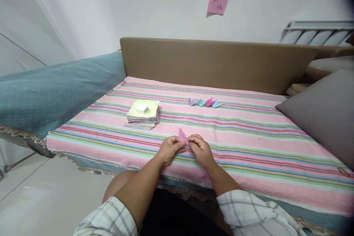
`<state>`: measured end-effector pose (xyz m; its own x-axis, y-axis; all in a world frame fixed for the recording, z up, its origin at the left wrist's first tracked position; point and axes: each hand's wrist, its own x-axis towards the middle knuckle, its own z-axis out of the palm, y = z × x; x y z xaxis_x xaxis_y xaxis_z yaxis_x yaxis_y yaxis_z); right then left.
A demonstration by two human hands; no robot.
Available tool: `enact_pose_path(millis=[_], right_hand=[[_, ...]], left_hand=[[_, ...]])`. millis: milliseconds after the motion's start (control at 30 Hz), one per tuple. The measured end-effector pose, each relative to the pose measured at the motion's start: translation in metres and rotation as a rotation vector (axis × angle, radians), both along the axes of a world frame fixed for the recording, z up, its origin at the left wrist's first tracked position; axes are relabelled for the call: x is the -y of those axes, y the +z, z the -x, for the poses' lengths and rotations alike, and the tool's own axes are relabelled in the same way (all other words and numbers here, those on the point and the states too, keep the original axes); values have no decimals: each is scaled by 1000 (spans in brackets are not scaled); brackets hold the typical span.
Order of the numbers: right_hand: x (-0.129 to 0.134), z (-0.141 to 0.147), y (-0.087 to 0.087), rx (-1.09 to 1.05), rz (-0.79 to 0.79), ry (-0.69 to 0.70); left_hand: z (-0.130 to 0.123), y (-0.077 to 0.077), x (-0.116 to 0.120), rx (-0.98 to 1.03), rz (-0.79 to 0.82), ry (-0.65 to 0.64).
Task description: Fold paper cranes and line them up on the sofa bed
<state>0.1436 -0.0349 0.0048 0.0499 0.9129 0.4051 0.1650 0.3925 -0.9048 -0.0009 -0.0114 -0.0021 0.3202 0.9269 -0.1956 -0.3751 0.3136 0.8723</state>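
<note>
A small pink piece of folded paper [182, 136] is held up between my hands over the front part of the striped cloth. My left hand [170, 150] pinches its lower left side between thumb and fingers. On the other side, my right hand [201, 150] has its fingertips closed at the paper's lower right corner. Beyond my hands, several folded paper cranes [210, 102] in purple, blue and magenta stand in a short row. To the left lies a stack of square paper sheets [142, 120], yellow on top, bearing a white plug adapter [142, 108].
The pink striped cloth [243, 147] covers the sofa seat. A brown backrest [207, 64] rises behind it, a blue-covered armrest [63, 84] is at the left, and a grey cushion [323, 114] leans at the right. A pink note [219, 0] is stuck to the wall.
</note>
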Motion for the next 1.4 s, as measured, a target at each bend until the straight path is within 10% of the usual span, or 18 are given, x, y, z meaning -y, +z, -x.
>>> enact_pose_path(millis=[400,833,1400], right_hand=[[-1,3,-7,-136,249,69],[-8,-2,-12,-384,382,176],[-7,1,-10,-366,387,170]], left_hand=[[0,1,1,-314,-335,92],[3,5,3,-63,-140,-95],[-3,1,6,-79,-116,3]])
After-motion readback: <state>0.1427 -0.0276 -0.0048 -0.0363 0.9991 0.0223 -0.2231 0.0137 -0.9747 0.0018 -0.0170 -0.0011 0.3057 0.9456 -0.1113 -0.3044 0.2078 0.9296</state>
